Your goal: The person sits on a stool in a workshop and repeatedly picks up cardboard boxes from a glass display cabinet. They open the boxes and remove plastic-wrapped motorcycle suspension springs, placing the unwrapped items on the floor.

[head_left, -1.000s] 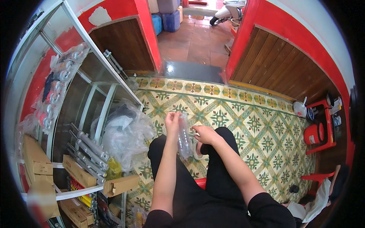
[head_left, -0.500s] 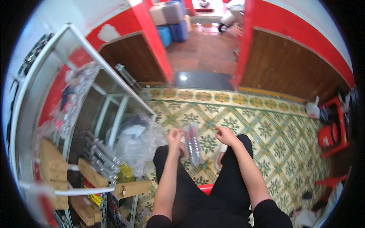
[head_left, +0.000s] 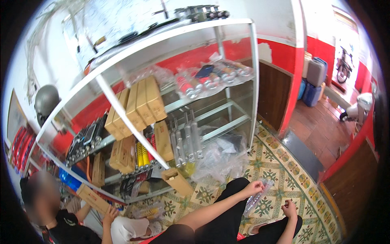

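Observation:
My left hand (head_left: 255,188) hovers over my bent knee, its fingers curled in. I cannot make out whether anything small is in it. Behind it on the patterned floor lies a clear plastic packet (head_left: 254,202) with long, narrow parts inside, partly hidden by my hand and leg. It seems to lie below the hand rather than in it. My right hand (head_left: 289,209) is loosely curled above my other leg, apart from the packet, with nothing seen in it.
A white metal shelf (head_left: 254,49) holds cardboard boxes (head_left: 148,99), plastic-wrapped cylinders (head_left: 217,75) and shock absorbers (head_left: 189,140). Plastic bags (head_left: 221,156) lie at its foot. At the lower left a seated co-worker holds a long cardboard box (head_left: 94,199). A doorway opens at the right.
My view has swung left, bringing the whole shelf and the co-worker into sight. Both my hands stay raised and curled over my legs. The packet remains on the floor.

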Motion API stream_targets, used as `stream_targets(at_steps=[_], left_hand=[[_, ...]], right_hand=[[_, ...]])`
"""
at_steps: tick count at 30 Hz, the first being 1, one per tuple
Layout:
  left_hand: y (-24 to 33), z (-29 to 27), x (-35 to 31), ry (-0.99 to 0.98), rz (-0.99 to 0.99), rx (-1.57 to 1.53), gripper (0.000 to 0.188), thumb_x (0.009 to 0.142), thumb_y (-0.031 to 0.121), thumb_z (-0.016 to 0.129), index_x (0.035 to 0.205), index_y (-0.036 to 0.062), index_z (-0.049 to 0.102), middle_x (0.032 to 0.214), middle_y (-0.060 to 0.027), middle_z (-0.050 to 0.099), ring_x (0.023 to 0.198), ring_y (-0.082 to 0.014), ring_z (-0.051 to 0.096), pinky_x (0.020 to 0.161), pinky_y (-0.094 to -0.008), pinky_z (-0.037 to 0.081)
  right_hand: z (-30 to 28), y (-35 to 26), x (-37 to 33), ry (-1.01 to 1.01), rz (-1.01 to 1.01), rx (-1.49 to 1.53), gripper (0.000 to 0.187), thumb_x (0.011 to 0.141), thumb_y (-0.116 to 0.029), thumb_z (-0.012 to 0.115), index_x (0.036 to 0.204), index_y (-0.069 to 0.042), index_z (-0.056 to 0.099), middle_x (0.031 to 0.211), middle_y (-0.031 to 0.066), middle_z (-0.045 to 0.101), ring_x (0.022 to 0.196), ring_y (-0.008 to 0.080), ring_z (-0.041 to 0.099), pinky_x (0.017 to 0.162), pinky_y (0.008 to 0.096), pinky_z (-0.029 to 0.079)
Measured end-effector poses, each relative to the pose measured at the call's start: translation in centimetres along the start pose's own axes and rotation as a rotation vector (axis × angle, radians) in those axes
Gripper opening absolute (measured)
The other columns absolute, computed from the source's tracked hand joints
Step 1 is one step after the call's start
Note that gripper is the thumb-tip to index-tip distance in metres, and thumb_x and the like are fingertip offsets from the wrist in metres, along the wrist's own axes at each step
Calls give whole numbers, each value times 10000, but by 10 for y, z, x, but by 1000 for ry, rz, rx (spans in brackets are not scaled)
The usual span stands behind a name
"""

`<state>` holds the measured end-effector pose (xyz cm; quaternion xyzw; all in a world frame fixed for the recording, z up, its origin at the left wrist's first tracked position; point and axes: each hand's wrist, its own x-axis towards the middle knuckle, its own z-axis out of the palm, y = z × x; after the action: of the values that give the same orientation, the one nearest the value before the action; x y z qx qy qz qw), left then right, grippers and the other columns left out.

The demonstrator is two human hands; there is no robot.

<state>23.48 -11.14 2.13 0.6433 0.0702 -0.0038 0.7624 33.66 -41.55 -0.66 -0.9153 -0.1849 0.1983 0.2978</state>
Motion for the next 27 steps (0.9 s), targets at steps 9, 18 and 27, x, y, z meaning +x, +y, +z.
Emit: stream_targets(at_steps=[9,18,27], left_hand=[[153,-165,-119,867,454,459,118,806,-6,559,897,63,588,695,17,519,602,-50,471,529,-239,393],[336,-295,-336,1768,370,1561,595,701,78,669,1266,72,481,1309,-199,435,1214,-390,401,998,-499,330],[346,-358,-379,1458,-19,2130,941,655,-2,677,1477,77,225,1461,-229,258,1401,-394,201,1143,-542,144]], right_hand=[[6,-5,22,-329,232,-346,698,769,-378,712,1304,23,512,1149,198,643,1052,294,630,904,391,501],[37,40,66,-497,252,-613,854,717,-535,713,1346,-6,483,1334,197,533,1227,295,525,1009,394,439],[39,58,60,-510,86,-638,676,854,-443,639,1399,-97,440,1414,178,459,1286,354,445,1038,461,399]])
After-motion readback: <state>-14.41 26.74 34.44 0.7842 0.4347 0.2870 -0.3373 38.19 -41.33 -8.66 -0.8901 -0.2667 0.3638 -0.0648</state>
